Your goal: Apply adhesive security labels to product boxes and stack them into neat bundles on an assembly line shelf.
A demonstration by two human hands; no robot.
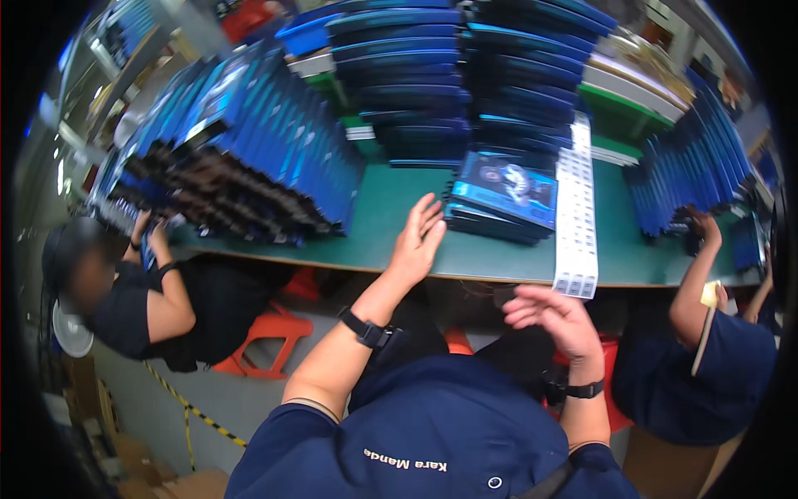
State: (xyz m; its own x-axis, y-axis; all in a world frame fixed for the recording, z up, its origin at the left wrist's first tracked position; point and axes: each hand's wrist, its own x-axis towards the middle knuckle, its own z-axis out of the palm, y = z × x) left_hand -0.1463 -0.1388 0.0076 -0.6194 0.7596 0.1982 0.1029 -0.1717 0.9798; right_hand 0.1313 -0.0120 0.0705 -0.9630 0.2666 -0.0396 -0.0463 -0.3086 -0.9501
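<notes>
My left hand (418,239) is raised over the front edge of the green table, empty, its fingers apart. It is nearest to a short stack of flat blue boxes (503,195) with a picture on the top one. My right hand (555,320) hovers in front of the table edge, palm turned inward, fingers stretched out and holding nothing. Just beyond it, a long white strip of labels (575,216) lies across the table and hangs slightly over the edge. The strip runs along the right side of the short stack.
Tall stacks of blue boxes (399,91) stand at the back. A long leaning row of them (266,141) fills the left, another row (690,162) the right. Co-workers sit on both sides: one person (141,299) left, one (702,358) right. A red stool (266,341) is at the left.
</notes>
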